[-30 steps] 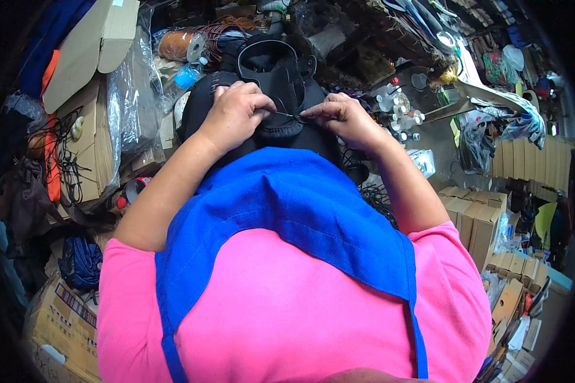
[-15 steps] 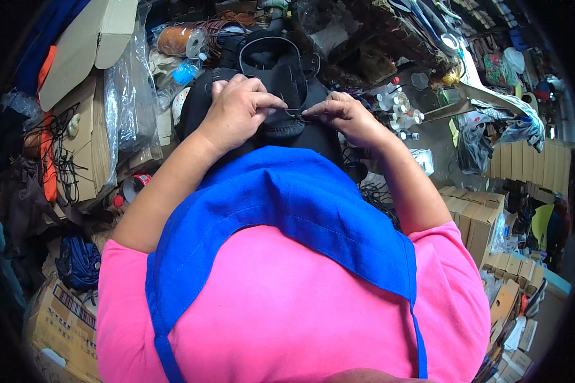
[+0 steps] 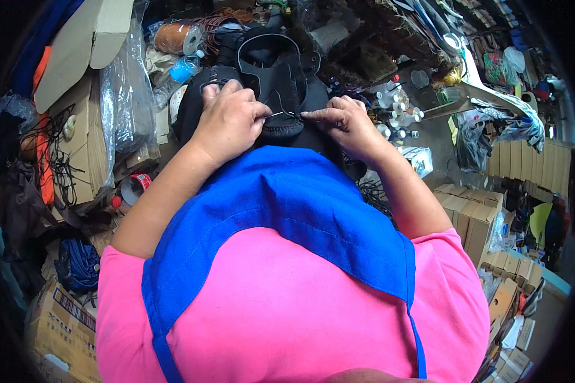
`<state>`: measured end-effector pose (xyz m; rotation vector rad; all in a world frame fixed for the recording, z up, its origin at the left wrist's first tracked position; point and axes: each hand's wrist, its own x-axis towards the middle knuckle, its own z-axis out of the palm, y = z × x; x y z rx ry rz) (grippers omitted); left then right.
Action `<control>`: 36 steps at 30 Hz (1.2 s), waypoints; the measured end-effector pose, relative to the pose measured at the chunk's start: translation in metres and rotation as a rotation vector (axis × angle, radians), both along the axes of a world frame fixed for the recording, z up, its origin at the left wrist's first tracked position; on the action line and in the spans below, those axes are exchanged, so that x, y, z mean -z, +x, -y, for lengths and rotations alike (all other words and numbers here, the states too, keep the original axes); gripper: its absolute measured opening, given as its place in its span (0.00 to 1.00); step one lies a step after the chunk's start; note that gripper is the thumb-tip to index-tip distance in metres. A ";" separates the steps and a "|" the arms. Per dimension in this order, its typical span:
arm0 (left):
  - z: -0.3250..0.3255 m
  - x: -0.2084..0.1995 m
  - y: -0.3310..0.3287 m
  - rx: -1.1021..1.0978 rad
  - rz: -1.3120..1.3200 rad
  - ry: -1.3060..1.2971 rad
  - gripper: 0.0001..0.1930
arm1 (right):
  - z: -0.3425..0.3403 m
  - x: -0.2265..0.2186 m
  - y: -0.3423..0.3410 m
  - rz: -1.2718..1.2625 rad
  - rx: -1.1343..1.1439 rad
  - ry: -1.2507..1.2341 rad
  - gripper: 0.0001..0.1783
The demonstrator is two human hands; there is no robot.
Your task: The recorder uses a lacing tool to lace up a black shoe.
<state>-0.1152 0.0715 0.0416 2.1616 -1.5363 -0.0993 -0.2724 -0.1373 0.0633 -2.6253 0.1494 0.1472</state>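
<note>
A black shoe [image 3: 284, 132] rests on my lap, its rounded toe toward me and its wide opening at the far end. My left hand [image 3: 231, 121] is closed in a pinch at the shoe's left side, on a thin pale thread [image 3: 277, 113] that runs over the front of the shoe. Whether a needle is on it is too small to tell. From the right, my right hand [image 3: 348, 124] grips the shoe's edge with its index finger stretched along to the thread's far end; its thumb is mostly hidden.
A blue apron [image 3: 287, 185] covers my lap. Left of me are folded cardboard [image 3: 76, 57], clear plastic wrap [image 3: 129, 96], a plastic bottle [image 3: 182, 70] and an orange thread spool [image 3: 177, 38]. Several small bottles [image 3: 399, 108], a metal stand [image 3: 476, 83] and stacked boxes [image 3: 469, 214] are at the right.
My left hand has moved slightly left and down, away from the shoe's middle. My right hand has shifted a little to the right and lower, its index fingertip still at the shoe.
</note>
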 end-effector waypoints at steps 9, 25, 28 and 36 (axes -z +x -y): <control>0.012 0.015 0.005 0.060 -0.126 -0.110 0.10 | 0.022 0.011 0.018 -0.071 -0.002 0.300 0.23; 0.015 0.013 0.003 0.048 -0.083 -0.081 0.10 | 0.026 0.009 0.023 -0.161 0.012 0.459 0.18; 0.014 0.013 0.002 0.045 -0.062 -0.076 0.11 | 0.024 0.007 0.023 -0.173 0.020 0.456 0.16; 0.014 0.011 0.000 0.045 -0.026 -0.064 0.11 | 0.026 0.009 0.022 -0.169 0.023 0.456 0.16</control>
